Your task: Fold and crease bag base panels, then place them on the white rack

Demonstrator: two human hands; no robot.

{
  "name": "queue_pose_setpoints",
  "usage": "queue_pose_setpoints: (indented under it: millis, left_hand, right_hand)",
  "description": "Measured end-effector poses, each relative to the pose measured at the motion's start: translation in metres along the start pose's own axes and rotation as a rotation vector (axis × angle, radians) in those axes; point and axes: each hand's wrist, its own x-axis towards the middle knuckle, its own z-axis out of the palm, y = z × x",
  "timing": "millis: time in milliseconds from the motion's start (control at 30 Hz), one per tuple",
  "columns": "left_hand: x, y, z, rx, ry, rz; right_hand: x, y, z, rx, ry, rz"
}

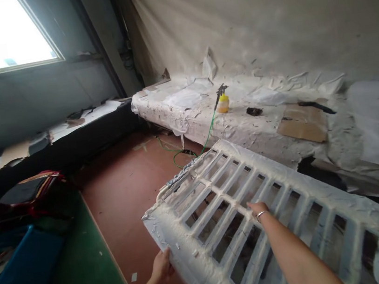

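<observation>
A large slatted frame (213,188), crusted with pale residue and partly wrapped in whitish covering, fills the lower right. It is tilted, with dark gaps between its bars. My left hand (162,266) grips its left edge, the fingers hidden beneath. My right hand (258,211), with a bracelet at the wrist, is closed around the bar that crosses the slats near the middle. Beyond the frame, a spray gun (220,91) stands by a yellow-topped bottle (223,104) on the covered bench (186,119).
A green hose (211,128) runs from the bench to the reddish floor board (111,186). Cardboard (302,122) lies on the bench. At left are a blue bin (24,273), a stool-like seat (28,188) and a low ledge (102,123) under a window.
</observation>
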Motion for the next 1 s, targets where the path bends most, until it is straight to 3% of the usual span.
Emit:
queue_pose_setpoints:
  millis: [200, 433, 600, 800, 1000]
  left_hand:
    - [0.089, 0.037, 0.010, 0.013, 0.039, -0.040]
    - [0.154, 0.047, 0.001, 0.101, 0.005, -0.078]
    - [0.173, 0.046, -0.009, 0.189, -0.029, -0.140]
    - [0.185, 0.051, -0.016, 0.088, -0.142, -0.240]
    - [0.192, 0.048, -0.024, 0.064, -0.167, -0.277]
  right_hand:
    - [0.047, -0.019, 0.063, -0.071, -0.020, 0.081]
    - [0.079, -0.012, 0.114, -0.092, -0.001, 0.134]
    - [0.081, -0.010, 0.128, -0.096, 0.004, 0.154]
    - [0.093, -0.011, 0.137, -0.105, 0.008, 0.163]
    - [0.099, -0.009, 0.145, -0.070, -0.015, 0.168]
